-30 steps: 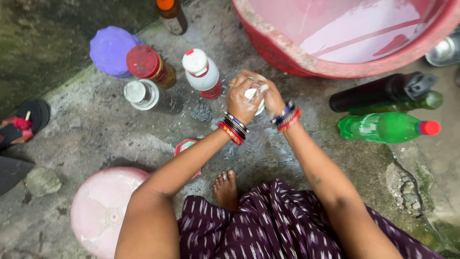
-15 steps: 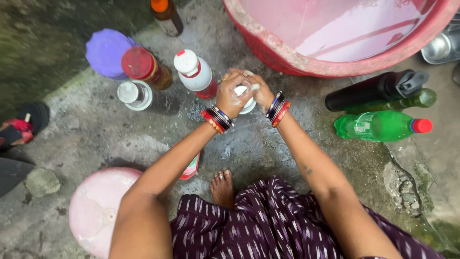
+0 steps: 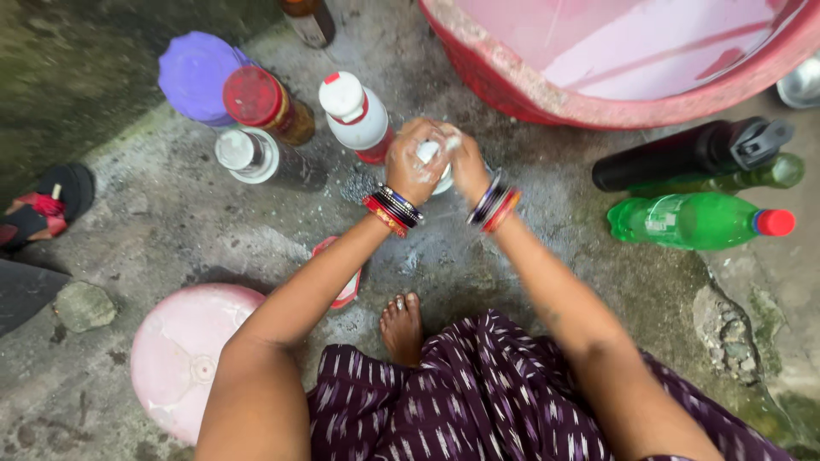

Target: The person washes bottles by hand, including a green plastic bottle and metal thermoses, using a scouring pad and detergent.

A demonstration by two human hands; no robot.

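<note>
Both hands — left hand (image 3: 414,166) and right hand (image 3: 468,166) — close their fingers around a small white bottle (image 3: 431,158) on wet concrete ground (image 3: 213,239); probably light, soapy-slick, best gripped round its body.

Small white object (image 3: 430,154), seemingly soapy

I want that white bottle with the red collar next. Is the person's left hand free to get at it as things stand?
Probably not at once: the left hand is wrapped with the right hand around a small white item. The white bottle stands just beside it, nothing between.
</note>
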